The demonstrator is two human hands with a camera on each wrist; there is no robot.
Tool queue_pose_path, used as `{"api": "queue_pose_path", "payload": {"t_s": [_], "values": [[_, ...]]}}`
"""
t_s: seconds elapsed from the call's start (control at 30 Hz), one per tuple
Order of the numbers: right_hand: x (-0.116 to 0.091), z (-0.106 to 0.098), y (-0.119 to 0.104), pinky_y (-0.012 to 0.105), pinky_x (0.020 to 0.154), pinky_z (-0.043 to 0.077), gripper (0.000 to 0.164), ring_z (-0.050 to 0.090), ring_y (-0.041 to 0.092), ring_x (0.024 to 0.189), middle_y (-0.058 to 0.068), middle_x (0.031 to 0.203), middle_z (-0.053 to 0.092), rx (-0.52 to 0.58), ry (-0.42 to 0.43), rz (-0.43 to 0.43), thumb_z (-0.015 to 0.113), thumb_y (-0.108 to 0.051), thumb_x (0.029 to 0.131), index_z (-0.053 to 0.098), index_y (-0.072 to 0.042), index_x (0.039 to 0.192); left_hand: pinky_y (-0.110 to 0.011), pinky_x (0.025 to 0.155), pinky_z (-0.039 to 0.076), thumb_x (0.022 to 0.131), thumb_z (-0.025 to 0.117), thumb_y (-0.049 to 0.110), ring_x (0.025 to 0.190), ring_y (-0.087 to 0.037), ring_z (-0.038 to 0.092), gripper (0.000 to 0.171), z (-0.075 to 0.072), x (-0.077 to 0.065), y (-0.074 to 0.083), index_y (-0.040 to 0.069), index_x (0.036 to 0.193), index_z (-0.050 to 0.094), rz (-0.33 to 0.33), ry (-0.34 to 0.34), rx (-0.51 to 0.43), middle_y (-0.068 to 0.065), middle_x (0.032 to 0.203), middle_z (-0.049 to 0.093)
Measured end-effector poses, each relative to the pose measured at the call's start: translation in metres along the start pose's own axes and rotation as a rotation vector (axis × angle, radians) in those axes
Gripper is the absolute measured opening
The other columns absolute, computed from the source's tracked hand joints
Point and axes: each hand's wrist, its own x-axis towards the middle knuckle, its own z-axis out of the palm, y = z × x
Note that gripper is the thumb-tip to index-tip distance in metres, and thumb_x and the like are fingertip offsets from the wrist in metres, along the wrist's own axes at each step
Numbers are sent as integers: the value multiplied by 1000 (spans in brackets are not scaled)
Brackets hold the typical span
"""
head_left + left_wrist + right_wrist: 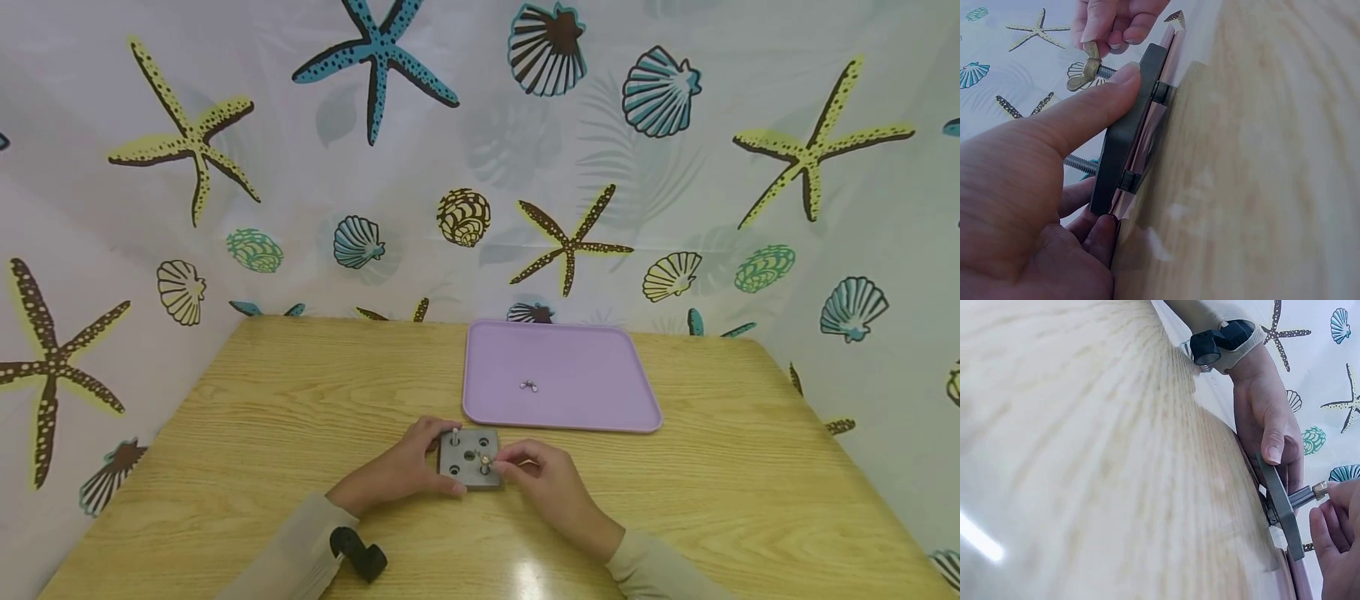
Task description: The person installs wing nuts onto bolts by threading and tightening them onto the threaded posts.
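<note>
A square grey metal plate [470, 477] with several holes lies on the wooden table, with short feet under it in the left wrist view. My left hand [401, 471] grips the plate from its left side, thumb along the front edge and fingers at the back. Two threaded bolts stand up from it; the bare bolt [455, 436] is at the back left corner. On the front right bolt sits a brass-coloured wing nut [1089, 70], at the upper end of the thread. My right hand [546, 479] pinches a wing of that nut between thumb and fingertips.
Behind the plate lies a lilac tray [592, 367], carrying a small silvery wing nut [528, 385]. A black wrist camera [358, 554] is strapped to the left sleeve. A curtain with starfish and shells surrounds the table [322, 375].
</note>
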Motion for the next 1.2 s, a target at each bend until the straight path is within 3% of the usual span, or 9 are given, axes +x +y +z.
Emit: {"api": "queue_pose_path", "payload": {"t_s": [0.17, 0.37, 0.63, 1.03, 1.2], "values": [[2, 2, 2, 30, 77, 53, 23, 61, 26, 90, 14, 97, 64, -7, 10, -60, 69, -2, 81, 63, 6, 102, -38, 104, 31, 66, 80, 49, 120, -17, 35, 92, 0, 0, 0, 18, 141, 35, 1, 1, -5, -1, 131, 34], [6, 7, 24, 31, 75, 54, 32, 61, 28, 90, 13, 101, 63, 12, -3, -111, 71, -5, 81, 61, 4, 110, -39, 103, 31, 66, 79, 51, 116, -16, 36, 92, 0, -1, 0, 20, 141, 35, -8, -4, -5, 0, 129, 34], [11, 10, 33, 27, 76, 53, 39, 62, 20, 88, 3, 98, 63, -17, 26, -84, 75, -22, 78, 63, -4, 110, -39, 102, 32, 66, 79, 51, 115, -16, 36, 93, 0, 0, 0, 20, 141, 35, -5, -1, 4, 1, 128, 35], [8, 6, 30, 27, 76, 53, 31, 61, 21, 89, 0, 97, 63, -35, 25, -72, 74, -17, 79, 65, -7, 106, -37, 104, 31, 66, 80, 48, 118, -16, 37, 91, 0, 0, 2, 20, 140, 36, -2, 7, -10, 0, 127, 35], [4, 3, 24, 27, 74, 54, 22, 63, 24, 85, 5, 96, 64, -31, 36, -63, 69, -8, 83, 65, -1, 104, -37, 104, 30, 65, 81, 48, 118, -16, 36, 92, 0, 0, 1, 19, 140, 37, -4, 11, -11, 0, 128, 35]]}}
